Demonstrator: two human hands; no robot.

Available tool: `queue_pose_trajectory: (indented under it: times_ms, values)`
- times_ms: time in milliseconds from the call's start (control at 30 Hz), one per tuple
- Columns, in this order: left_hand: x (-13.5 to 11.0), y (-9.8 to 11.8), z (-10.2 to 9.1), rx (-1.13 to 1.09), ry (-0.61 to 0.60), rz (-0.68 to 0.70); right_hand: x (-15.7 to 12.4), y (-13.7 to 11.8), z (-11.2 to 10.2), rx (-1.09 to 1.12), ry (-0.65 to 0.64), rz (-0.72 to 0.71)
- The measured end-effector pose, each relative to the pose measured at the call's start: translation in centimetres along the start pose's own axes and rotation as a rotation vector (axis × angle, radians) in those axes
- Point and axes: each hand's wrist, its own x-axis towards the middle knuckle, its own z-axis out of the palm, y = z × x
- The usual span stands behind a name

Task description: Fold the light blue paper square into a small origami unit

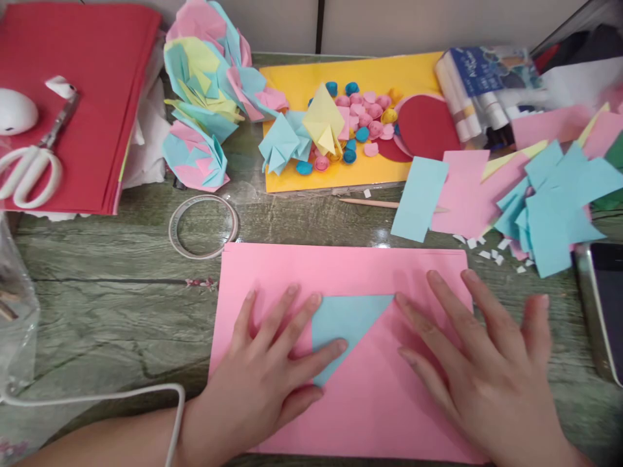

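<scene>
A blue paper triangle (353, 318) lies folded on a big pink sheet (341, 266) near the table's front edge. My left hand (272, 376) rests flat with its fingers spread. Its index finger and thumb press on the triangle's left side. My right hand (481, 370) lies flat on the pink sheet just right of the triangle, fingers stretched out and apart, and holds nothing.
A roll of tape (203, 227) lies behind the sheet. Scissors (34, 165) sit on red paper (92, 84) at far left. A yellow sheet (350, 74) carries paper rosettes and folded shapes. Cut blue and pink squares (549, 207), glue sticks (467, 91), a phone (606, 305) and a white cable (97, 395) surround.
</scene>
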Motion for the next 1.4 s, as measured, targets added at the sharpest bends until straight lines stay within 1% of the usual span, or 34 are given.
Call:
queue_pose_trajectory:
  times_ms: [67, 133, 200, 267, 300, 333, 400, 500, 633, 700, 933, 1033, 1133, 1267, 1400]
  values:
    - [0.0, 0.1, 0.0, -0.003, -0.001, 0.002, -0.2, 0.0, 0.1, -0.034, 0.012, 0.012]
    - [0.0, 0.1, 0.0, -0.011, -0.004, 0.004, -0.4, -0.5, 0.3, -0.029, 0.041, -0.032]
    - [-0.1, 0.1, 0.0, -0.016, -0.01, 0.008, -0.7, -1.3, 0.5, 0.043, 0.026, -0.172]
    - [-0.1, 0.0, 0.0, -0.016, -0.01, 0.015, -0.8, -2.2, 0.8, 0.142, -0.072, -0.338]
    - [-0.1, 0.0, 0.0, -0.016, -0.012, 0.02, -0.8, -2.5, 1.0, 0.166, -0.129, -0.366]
    - [-0.1, 0.0, 0.0, -0.017, -0.011, 0.024, -0.7, -2.7, 1.0, 0.179, -0.159, -0.363]
    - [-0.1, 0.0, 0.0, -0.022, -0.014, 0.032, -0.4, -2.7, 1.1, 0.189, -0.182, -0.309]
    - [-0.2, 0.0, -0.1, -0.027, -0.01, 0.034, 0.1, -1.9, 0.9, 0.185, -0.15, -0.23]
    - [-0.3, 0.1, -0.2, -0.026, -0.01, 0.037, 0.4, -0.7, 0.4, 0.098, -0.088, -0.076]
    - [-0.4, 0.2, -0.3, -0.017, -0.007, 0.054, 0.4, -0.4, 0.2, 0.062, -0.07, -0.036]
    - [-1.2, 0.6, -0.6, 0.074, -0.004, 0.112, 0.0, -0.9, 0.2, 0.004, -0.029, -0.021]
    - [-2.2, 1.0, -1.2, 0.124, -0.004, 0.145, -0.2, -1.1, 0.4, -0.018, -0.003, -0.019]
    - [-3.6, 1.7, -1.7, 0.145, -0.002, 0.159, -0.5, -1.2, 0.5, -0.036, 0.009, -0.017]
    - [-5.8, 2.7, -1.6, 0.151, 0.034, 0.119, -0.7, -1.5, 0.4, -0.061, 0.026, -0.014]
    - [-7.1, 3.9, -0.5, 0.162, 0.099, 0.055, -0.9, -2.6, 0.2, -0.093, 0.053, -0.016]
